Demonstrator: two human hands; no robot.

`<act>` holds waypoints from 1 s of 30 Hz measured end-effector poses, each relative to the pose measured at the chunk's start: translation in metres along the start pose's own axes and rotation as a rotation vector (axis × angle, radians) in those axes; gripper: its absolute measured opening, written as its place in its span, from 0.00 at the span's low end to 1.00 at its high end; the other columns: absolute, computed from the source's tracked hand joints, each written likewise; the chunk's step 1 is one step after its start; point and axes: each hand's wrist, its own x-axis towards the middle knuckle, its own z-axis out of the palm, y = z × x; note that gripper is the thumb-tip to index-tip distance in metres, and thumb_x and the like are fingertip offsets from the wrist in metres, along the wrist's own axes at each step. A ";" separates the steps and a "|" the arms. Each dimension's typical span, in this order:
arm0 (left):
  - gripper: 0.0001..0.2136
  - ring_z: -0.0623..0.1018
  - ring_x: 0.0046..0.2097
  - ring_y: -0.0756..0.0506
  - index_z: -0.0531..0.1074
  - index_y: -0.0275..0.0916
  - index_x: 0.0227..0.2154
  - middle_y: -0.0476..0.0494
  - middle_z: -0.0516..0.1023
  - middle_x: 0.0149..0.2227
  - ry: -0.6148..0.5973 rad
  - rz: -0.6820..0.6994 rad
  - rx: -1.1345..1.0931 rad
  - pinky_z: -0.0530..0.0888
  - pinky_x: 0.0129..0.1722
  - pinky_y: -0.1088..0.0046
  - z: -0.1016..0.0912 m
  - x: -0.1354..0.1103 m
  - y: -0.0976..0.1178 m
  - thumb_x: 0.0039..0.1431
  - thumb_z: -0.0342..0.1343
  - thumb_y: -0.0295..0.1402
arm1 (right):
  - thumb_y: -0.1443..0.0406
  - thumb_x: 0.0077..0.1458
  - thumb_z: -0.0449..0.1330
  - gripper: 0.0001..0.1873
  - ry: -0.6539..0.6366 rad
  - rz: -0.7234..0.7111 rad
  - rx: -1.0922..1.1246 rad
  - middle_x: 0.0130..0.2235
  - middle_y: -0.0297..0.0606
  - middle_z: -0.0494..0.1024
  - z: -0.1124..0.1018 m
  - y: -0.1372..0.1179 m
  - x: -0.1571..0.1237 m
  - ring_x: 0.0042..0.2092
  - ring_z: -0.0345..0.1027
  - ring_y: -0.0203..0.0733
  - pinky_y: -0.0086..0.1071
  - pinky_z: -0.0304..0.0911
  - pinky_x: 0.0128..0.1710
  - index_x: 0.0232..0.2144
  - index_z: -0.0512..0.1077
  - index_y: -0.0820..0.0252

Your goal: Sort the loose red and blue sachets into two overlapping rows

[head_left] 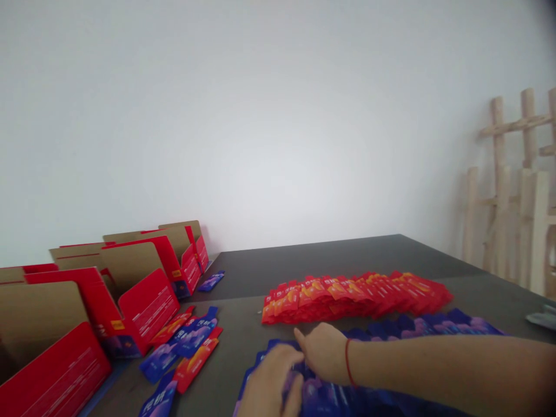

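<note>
Blue sachets (324,399) with purple patterns lie overlapped in a long row at the table's near side. My left hand (269,382) bends over the left end of this row, with blue film showing between its finger and thumb; it looks closed on some sachets. Beside it, touching the same row, is my right hand (324,350), with a red cord (348,364) round the wrist. One of its fingers stretches out to the left, and the others are partly hidden. Behind both hands lies a fanned row of red sachets (351,298).
Open red boxes (147,307) with brown insides line the left side. Loose blue and red sachets (191,336) lie beside them, and another blue sachet (211,281) sits farther back. A wooden frame (499,191) stands at the right by the white wall (278,116).
</note>
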 end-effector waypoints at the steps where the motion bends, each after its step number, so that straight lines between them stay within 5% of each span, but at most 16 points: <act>1: 0.15 0.76 0.54 0.48 0.71 0.42 0.49 0.42 0.78 0.51 -0.055 -0.146 0.084 0.71 0.54 0.74 -0.015 0.008 -0.019 0.65 0.44 0.32 | 0.64 0.55 0.55 0.34 0.007 0.000 -0.008 0.30 0.53 0.79 0.000 0.001 0.001 0.30 0.76 0.54 0.38 0.62 0.23 0.61 0.58 0.77; 3: 0.17 0.73 0.57 0.47 0.70 0.39 0.52 0.40 0.75 0.55 -0.184 -0.463 0.357 0.67 0.57 0.71 -0.041 0.022 -0.064 0.65 0.41 0.31 | 0.64 0.55 0.55 0.34 0.034 0.002 -0.025 0.29 0.53 0.79 0.000 0.003 0.003 0.29 0.75 0.54 0.39 0.63 0.23 0.61 0.59 0.77; 6: 0.17 0.76 0.53 0.32 0.73 0.24 0.46 0.20 0.76 0.49 -0.256 -0.676 0.490 0.71 0.51 0.54 -0.064 0.030 -0.126 0.59 0.48 0.30 | 0.64 0.55 0.55 0.33 0.068 -0.001 -0.029 0.30 0.53 0.79 -0.009 0.007 0.008 0.29 0.75 0.54 0.39 0.63 0.24 0.61 0.59 0.77; 9: 0.11 0.81 0.42 0.31 0.78 0.30 0.33 0.24 0.82 0.38 -0.352 -0.804 0.510 0.75 0.38 0.57 -0.063 0.024 -0.155 0.52 0.53 0.29 | 0.63 0.57 0.54 0.26 0.079 -0.005 0.032 0.31 0.52 0.79 -0.022 0.007 0.019 0.31 0.76 0.53 0.38 0.65 0.26 0.55 0.67 0.73; 15: 0.16 0.78 0.48 0.35 0.75 0.29 0.41 0.27 0.79 0.43 -0.244 -0.775 0.628 0.73 0.43 0.60 -0.037 0.009 -0.132 0.53 0.47 0.23 | 0.60 0.58 0.53 0.17 0.079 0.025 0.380 0.40 0.54 0.80 -0.036 -0.012 0.065 0.43 0.75 0.57 0.42 0.69 0.39 0.40 0.74 0.66; 20: 0.20 0.72 0.54 0.37 0.68 0.28 0.53 0.30 0.73 0.51 -0.086 -0.656 0.646 0.69 0.52 0.61 -0.028 0.000 -0.105 0.60 0.43 0.27 | 0.56 0.61 0.51 0.18 -0.084 0.181 1.217 0.32 0.45 0.78 -0.032 -0.035 0.123 0.29 0.74 0.43 0.37 0.71 0.30 0.37 0.72 0.65; 23: 0.20 0.73 0.54 0.38 0.67 0.34 0.53 0.35 0.74 0.49 0.107 -0.514 0.359 0.68 0.54 0.60 -0.023 -0.004 -0.095 0.57 0.48 0.30 | 0.60 0.57 0.58 0.12 0.012 0.339 1.706 0.30 0.40 0.77 -0.027 -0.043 0.145 0.27 0.72 0.39 0.33 0.69 0.28 0.31 0.73 0.64; 26: 0.24 0.74 0.52 0.37 0.65 0.37 0.52 0.36 0.75 0.50 0.264 -0.568 -0.134 0.72 0.51 0.58 -0.023 -0.004 -0.093 0.53 0.54 0.40 | 0.67 0.52 0.61 0.04 0.201 0.386 1.859 0.32 0.39 0.78 -0.025 -0.042 0.146 0.34 0.74 0.40 0.31 0.68 0.34 0.29 0.75 0.64; 30: 0.27 0.79 0.31 0.42 0.72 0.36 0.39 0.41 0.81 0.33 -0.043 -0.820 -0.729 0.73 0.25 0.70 -0.028 -0.005 -0.099 0.46 0.57 0.55 | 0.65 0.47 0.65 0.06 0.218 0.282 1.945 0.34 0.38 0.80 -0.032 -0.034 0.131 0.37 0.74 0.41 0.31 0.67 0.38 0.30 0.78 0.63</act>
